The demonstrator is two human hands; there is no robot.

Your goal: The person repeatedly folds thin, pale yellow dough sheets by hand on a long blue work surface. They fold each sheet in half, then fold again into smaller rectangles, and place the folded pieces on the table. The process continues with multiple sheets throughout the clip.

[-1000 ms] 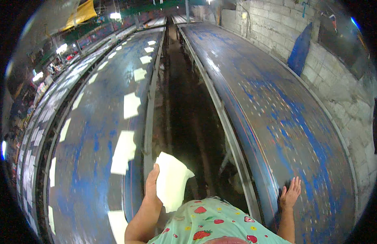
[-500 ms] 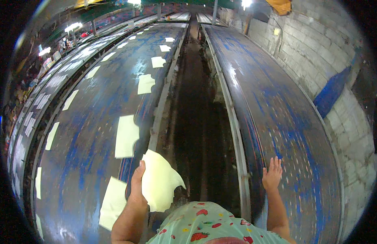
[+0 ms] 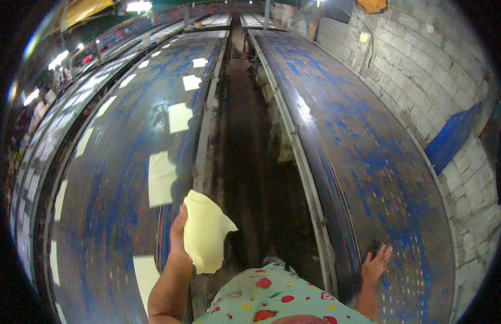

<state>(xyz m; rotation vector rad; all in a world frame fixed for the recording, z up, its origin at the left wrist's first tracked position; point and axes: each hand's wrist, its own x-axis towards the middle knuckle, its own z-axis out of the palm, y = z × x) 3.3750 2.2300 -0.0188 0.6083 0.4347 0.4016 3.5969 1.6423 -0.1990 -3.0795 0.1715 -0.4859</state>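
My left hand [image 3: 178, 233] is closed on a pale yellow cut fabric piece [image 3: 208, 232], its thumb along the left edge. Whether this is one layer or several I cannot tell. The fabric hangs over the inner edge of the left table and the dark aisle, one side curved and ending in a pointed corner. My right hand [image 3: 376, 263] is open with fingers apart and holds nothing. It is over the near part of the right table [image 3: 364, 178]; whether it touches the surface is unclear. Nearest to my left forearm lies another yellow fabric piece [image 3: 147, 275], partly covered by the arm.
More flat yellow pieces, such as a fabric piece [image 3: 162, 181], lie in two rows along the blue-stained left table [image 3: 121, 178]. A narrow dark aisle [image 3: 256, 162] runs between the long tables. A block wall [image 3: 418, 70] with a blue sheet [image 3: 453, 137] borders the right side.
My right hand has come back toward me along the right table, and its fingers are spread more. My left hand still grips the fabric. The view has swung slightly right.
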